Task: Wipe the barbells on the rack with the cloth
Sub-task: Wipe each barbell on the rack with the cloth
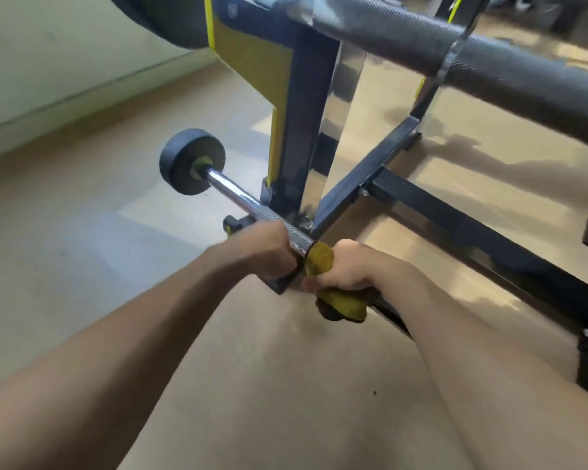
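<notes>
A low barbell (238, 195) with a chrome knurled bar and a black round end weight (187, 157) runs from the left towards me. My left hand (269, 252) grips the bare bar just below the knurled part. Right beside it, my right hand (347, 269) is closed around a yellow cloth (340, 303) wrapped over the bar. The bar beyond my right hand is mostly hidden by the cloth and my arm. A second, thicker knurled barbell (421, 42) lies across the top on the black and yellow rack (302, 96).
The rack's black base beams (455, 225) spread across the tan floor to the right. A pale wall (65, 62) stands at the left. A large black weight (170, 18) sits at the top left.
</notes>
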